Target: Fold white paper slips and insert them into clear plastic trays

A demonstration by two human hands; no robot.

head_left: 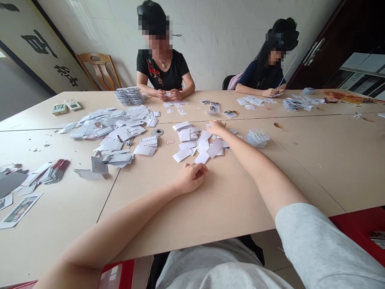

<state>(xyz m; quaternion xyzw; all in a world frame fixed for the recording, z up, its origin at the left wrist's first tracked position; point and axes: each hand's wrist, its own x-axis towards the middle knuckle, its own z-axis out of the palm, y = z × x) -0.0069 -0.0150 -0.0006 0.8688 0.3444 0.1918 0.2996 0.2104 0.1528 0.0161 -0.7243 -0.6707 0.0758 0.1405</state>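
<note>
Small white paper cards lie in a loose heap in front of me. My right hand reaches over the heap's far side, fingers bent down and closed at a white card, of which only a corner shows. On the near side, my left hand rests on the table in a loose fist just below the cards, with nothing visible in it. Left of the heap sits a neater stack of white cards. A clear plastic bundle stands to the right, beyond my right forearm.
A large spread of white paper pieces covers the table's left part. Red-edged cards lie farther left. Two people sit opposite, handling small cards. Two remote-like devices lie at the back left. A grommet hole interrupts the tabletop.
</note>
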